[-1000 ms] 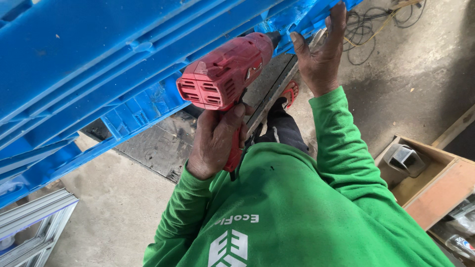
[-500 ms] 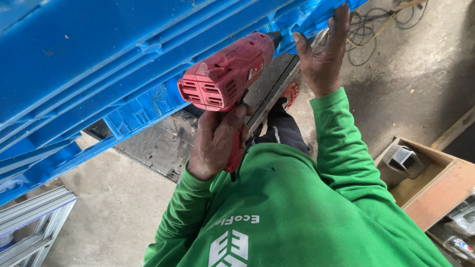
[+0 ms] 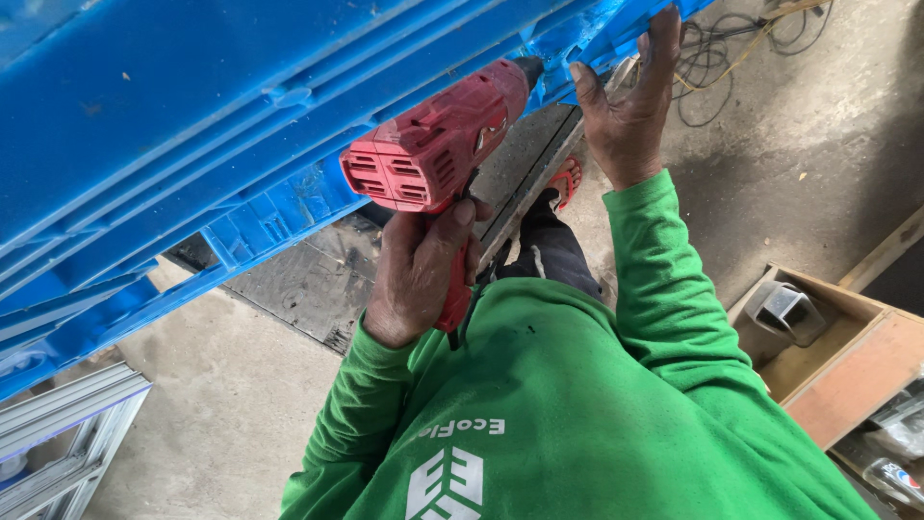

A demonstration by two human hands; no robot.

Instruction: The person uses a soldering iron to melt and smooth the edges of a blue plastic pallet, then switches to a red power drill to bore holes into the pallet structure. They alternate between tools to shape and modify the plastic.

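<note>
My left hand [image 3: 419, 270] grips the handle of a red power drill [image 3: 438, 144]. The drill points up and to the right, and its tip meets the edge of a large blue ribbed plastic structure [image 3: 192, 125] that fills the upper left. My right hand [image 3: 630, 106] presses flat against that blue edge just right of the drill tip, fingers spread upward. Both arms are in green sleeves. Below the drill I see my leg and a foot in a red sandal [image 3: 568, 181].
A dark mat [image 3: 298, 289] lies on the concrete floor under the blue structure. At the right stands a wooden box [image 3: 847, 366] holding a metal part [image 3: 784, 308]. Cables [image 3: 741, 48] lie at the top right, and an aluminium frame [image 3: 58, 443] at the bottom left.
Hardly anything differs. The drill stays against the blue edge and my right hand keeps pressing beside it; the view has shifted only slightly.
</note>
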